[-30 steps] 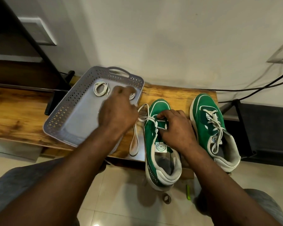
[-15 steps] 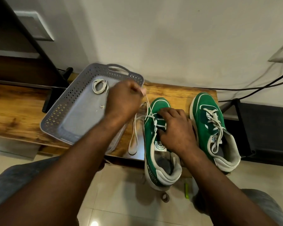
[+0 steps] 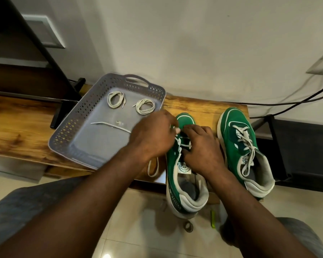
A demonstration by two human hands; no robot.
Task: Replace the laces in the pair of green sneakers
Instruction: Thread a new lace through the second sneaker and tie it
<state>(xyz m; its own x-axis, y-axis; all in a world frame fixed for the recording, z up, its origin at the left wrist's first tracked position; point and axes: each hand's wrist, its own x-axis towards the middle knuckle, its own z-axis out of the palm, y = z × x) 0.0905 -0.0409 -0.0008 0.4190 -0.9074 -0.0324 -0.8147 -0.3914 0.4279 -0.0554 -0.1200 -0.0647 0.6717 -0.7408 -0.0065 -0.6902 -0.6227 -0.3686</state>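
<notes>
Unlacing, I judge: shoe on bench | my left hand pinches its lace by the toe | my right hand grips the shoe | I'd pull row by row, shoe pinned, lace into tray.

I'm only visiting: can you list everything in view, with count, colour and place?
bench: 1, brown wood, against wall
tray: 1, grey, bench's left part
partly laced sneaker: 1, green and white, on bench beside tray
laced sneaker: 1, green and white, bench's right end
coiled laces: 2, off-white, tray's far end
loose strand: 1, white, across tray floor
lace loop: 1, white, bench, between tray and sneaker
cables: several, black, along wall, right
left hand: 1, fingers pinch partly laced sneaker's lace
right hand: 1, on same sneaker's lacing
</notes>
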